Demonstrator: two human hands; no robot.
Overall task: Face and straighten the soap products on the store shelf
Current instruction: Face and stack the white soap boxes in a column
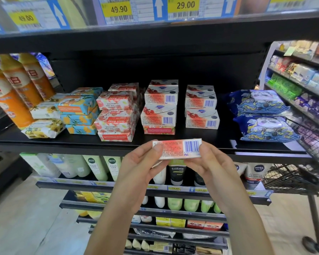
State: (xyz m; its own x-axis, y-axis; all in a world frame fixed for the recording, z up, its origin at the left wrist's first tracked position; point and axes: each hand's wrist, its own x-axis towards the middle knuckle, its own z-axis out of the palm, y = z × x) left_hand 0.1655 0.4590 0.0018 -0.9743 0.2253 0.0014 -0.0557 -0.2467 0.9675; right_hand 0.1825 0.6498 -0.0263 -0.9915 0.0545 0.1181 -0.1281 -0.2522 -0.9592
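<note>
- A person's left hand (142,163) and right hand (209,162) are holding a boxed soap bar (177,149) just in front of the shelf (226,135), with its barcode side facing the camera.
- Fingers (157,148) of both hands are curling round the box's ends, pinching it.
- Pushing it in carelessly risks knocking the nearest soap stack (159,111) crooked, or leaving the barcode facing shoppers.
</note>
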